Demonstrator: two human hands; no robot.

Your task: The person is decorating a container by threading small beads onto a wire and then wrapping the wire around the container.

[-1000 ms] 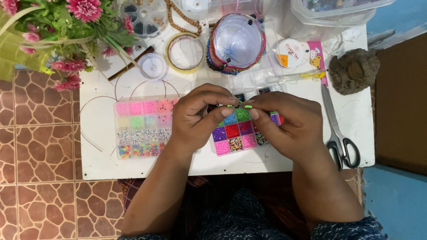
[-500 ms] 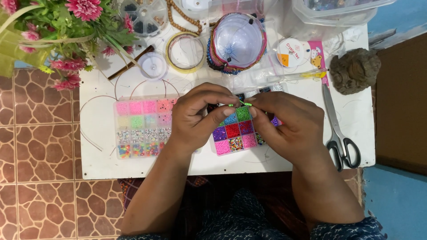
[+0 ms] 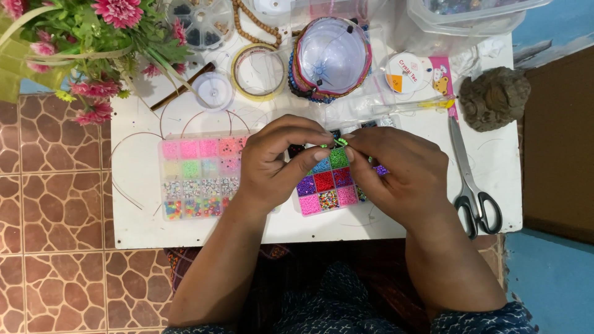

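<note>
While both hands, left hand (image 3: 272,164) and right hand (image 3: 399,173), pinch what looks like green beads (image 3: 339,143) at centre, they hide the bead box (image 3: 328,185); scissors (image 3: 473,185) lie right.

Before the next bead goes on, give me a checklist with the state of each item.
1. Left hand and right hand meet fingertip to fingertip over the bead box: ok.
2. Green beads pinched between the fingertips: ok.
3. Thread between the hands: cannot tell, too fine to see.
4. Bead box compartments open and filled: ok.
5. Scissors lying on the white table, right of the right hand, apart from it: ok.
6. Pink bead box beside the left hand, flat on the table: ok.
</note>
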